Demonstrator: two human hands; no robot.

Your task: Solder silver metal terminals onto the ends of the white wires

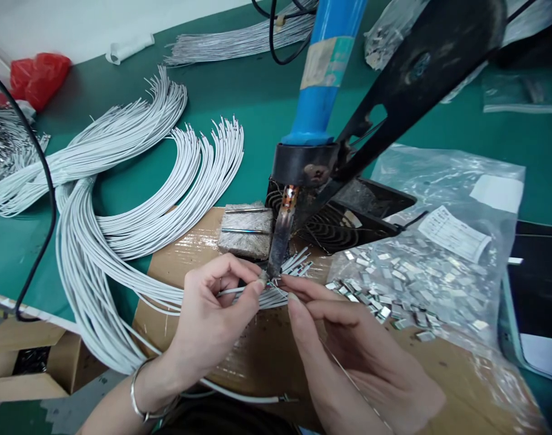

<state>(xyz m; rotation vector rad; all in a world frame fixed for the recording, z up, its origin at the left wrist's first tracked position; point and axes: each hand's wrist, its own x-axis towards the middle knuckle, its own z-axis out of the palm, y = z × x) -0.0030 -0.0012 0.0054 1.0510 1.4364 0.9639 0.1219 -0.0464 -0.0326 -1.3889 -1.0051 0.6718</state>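
My left hand pinches a white cable between thumb and index finger, close to its end. Under the tip of a blue-handled soldering iron, the cable's end meets fine bare strands; a small piece at my left fingertips is too hidden to name. My right hand is closed around a thin solder wire, which trails from its fingers to the lower right. Both hands' fingertips nearly meet at the iron tip. White cable ends lie just behind.
A black bracket holds the iron beside a black fan. Left of it sits a grey block. Small metal pieces spill from a clear plastic bag onto cardboard. White cable bundles cover the left side.
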